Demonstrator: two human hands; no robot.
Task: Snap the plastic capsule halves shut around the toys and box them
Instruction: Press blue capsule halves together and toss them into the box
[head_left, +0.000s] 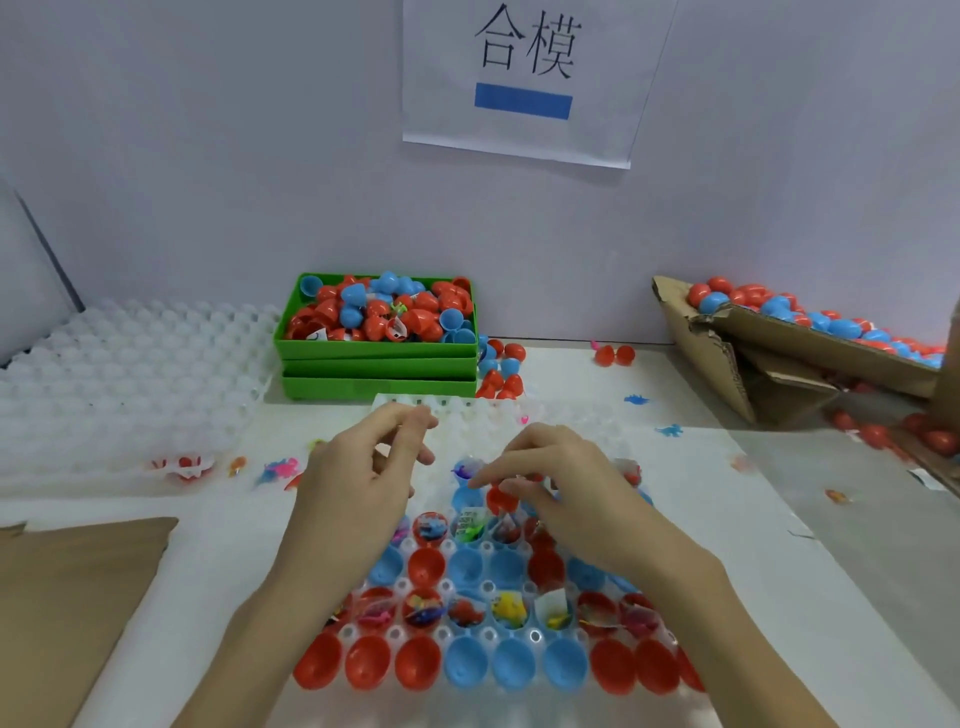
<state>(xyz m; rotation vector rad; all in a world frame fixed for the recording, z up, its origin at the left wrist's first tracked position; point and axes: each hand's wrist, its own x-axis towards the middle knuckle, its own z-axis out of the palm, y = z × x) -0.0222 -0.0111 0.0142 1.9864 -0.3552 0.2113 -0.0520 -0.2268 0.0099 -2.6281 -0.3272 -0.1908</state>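
left hand (358, 483): hovers above tray (457, 408), fingers loosely curled, empty
right hand (561, 483): fingers pinch red capsule half (500, 500)
cardboard box (727, 353): closed capsules

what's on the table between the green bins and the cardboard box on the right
In the head view, loose red and blue capsules lie beside the green bins, a red pair sits midway, then bare white table up to the cardboard box.
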